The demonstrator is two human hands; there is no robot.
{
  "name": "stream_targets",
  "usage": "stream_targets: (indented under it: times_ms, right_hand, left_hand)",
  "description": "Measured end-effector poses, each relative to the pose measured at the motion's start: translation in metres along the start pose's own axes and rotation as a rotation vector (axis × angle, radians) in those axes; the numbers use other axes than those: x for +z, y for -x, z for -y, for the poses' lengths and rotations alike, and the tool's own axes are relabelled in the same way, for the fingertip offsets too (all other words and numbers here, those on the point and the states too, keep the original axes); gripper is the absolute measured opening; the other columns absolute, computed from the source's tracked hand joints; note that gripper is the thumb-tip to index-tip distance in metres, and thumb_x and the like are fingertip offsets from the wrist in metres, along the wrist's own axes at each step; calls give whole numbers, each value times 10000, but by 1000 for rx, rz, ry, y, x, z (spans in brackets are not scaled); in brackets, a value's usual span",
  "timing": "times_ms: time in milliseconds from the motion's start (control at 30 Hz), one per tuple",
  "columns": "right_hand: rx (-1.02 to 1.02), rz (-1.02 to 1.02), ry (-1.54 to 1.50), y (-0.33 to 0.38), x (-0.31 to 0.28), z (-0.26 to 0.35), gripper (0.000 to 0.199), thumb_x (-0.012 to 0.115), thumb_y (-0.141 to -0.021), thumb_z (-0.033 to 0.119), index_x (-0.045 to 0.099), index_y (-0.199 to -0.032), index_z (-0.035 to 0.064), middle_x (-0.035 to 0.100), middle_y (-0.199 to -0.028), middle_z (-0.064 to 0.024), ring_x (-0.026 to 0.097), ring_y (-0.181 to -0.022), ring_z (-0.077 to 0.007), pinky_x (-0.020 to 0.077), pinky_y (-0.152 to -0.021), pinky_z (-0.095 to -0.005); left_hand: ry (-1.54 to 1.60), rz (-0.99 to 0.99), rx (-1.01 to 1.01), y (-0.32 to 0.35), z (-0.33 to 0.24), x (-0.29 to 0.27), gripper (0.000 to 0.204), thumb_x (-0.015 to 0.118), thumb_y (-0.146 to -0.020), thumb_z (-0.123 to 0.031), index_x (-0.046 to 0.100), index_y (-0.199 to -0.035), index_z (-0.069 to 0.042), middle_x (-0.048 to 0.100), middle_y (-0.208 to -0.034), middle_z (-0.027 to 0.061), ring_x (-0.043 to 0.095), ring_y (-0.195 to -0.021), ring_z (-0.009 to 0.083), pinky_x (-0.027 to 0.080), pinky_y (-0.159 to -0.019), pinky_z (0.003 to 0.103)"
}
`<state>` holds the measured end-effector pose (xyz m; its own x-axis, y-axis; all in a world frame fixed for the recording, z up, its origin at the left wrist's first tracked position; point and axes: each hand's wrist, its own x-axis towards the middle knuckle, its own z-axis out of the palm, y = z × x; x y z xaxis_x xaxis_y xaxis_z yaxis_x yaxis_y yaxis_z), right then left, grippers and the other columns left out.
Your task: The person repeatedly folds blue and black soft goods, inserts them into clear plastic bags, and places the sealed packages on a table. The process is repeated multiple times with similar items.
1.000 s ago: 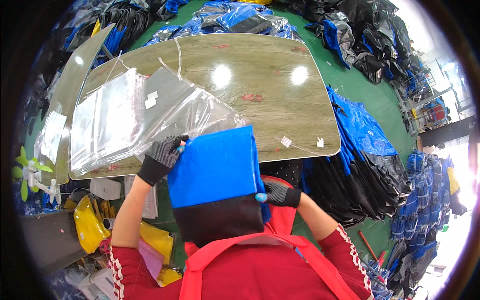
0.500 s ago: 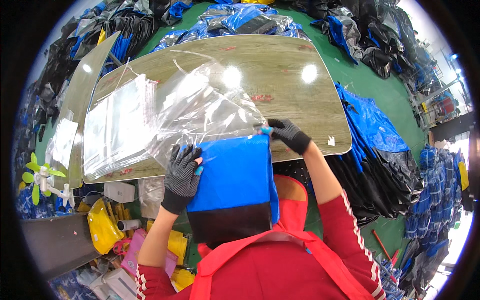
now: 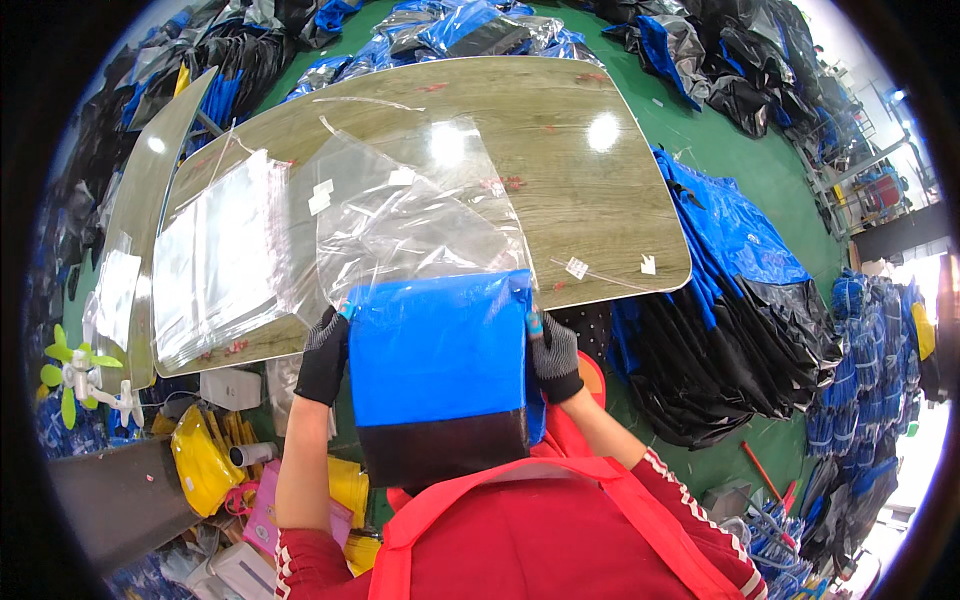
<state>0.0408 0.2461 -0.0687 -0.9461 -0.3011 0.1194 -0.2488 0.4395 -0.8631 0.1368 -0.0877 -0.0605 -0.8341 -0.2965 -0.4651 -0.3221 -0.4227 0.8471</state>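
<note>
Head view: both gloved hands, left hand (image 3: 323, 357) and right hand (image 3: 553, 355), fingers clamped on one blue-black folded garment (image 3: 437, 375) half inside one clear bag (image 3: 415, 225) at the table (image 3: 600, 215)'s near edge.

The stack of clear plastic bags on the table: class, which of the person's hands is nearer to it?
Left. The left hand grips the left edge of the folded blue item, just below the stack of clear plastic bags. The right hand grips the item's opposite edge, farther away.

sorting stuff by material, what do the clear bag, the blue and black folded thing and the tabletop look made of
Clear bag: thin plastic film, glossy, creased, see-through. Blue and black folded item: probably coated fabric, smooth with slight sheen. Tabletop: wood-grain surface, likely laminate, reflecting lamps.
</note>
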Motion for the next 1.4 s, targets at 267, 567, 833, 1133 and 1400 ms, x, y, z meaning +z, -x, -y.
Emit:
stream_targets:
  times_ms: [267,567,833,1133,1400]
  right_hand:
    - [271,80,-171,68,-23,-44,363,517,-968,316,673,-1054,0,670,-856,-232,682,-838,-328,508,-745,-363]
    - [829,386,-1319,8,-48,-19,466,694,-854,361,611,-1169,28,672,-1061,-101,642,-872,-200,522,-784,-347]
    - [392,496,-516,98,-68,20,924,772,-788,404,284,-1467,11,494,-1359,-186,459,-1278,-265,365,-1069,-363]
    - [598,303,-458,100,-86,-12,644,718,-842,425,513,-1298,21,621,-1192,-127,582,-1103,-199,473,-938,-334]
    - [514,211,-263,139,-85,-26,737,666,-827,566,518,-1290,12,653,-1117,-170,622,-1048,-254,481,-914,-377]
  left_hand:
    - [-216,163,-16,49,-4,42,712,768,-790,-328,455,-1364,-45,578,-1229,104,564,-1080,216,483,-916,356]
    - [-185,228,20,54,29,46,687,760,-805,-282,445,-1359,-25,585,-1226,126,602,-1011,212,496,-901,361]
    - [-216,275,169,115,61,62,877,833,-710,-317,376,-1414,-63,561,-1278,158,574,-1120,270,461,-956,393]
    - [-467,148,127,59,62,54,374,584,-925,-209,533,-1253,-37,668,-1079,130,656,-956,222,512,-784,332]
    - [-1428,-134,529,69,65,87,215,571,-886,-149,603,-1060,-26,669,-995,139,647,-888,284,496,-785,356]
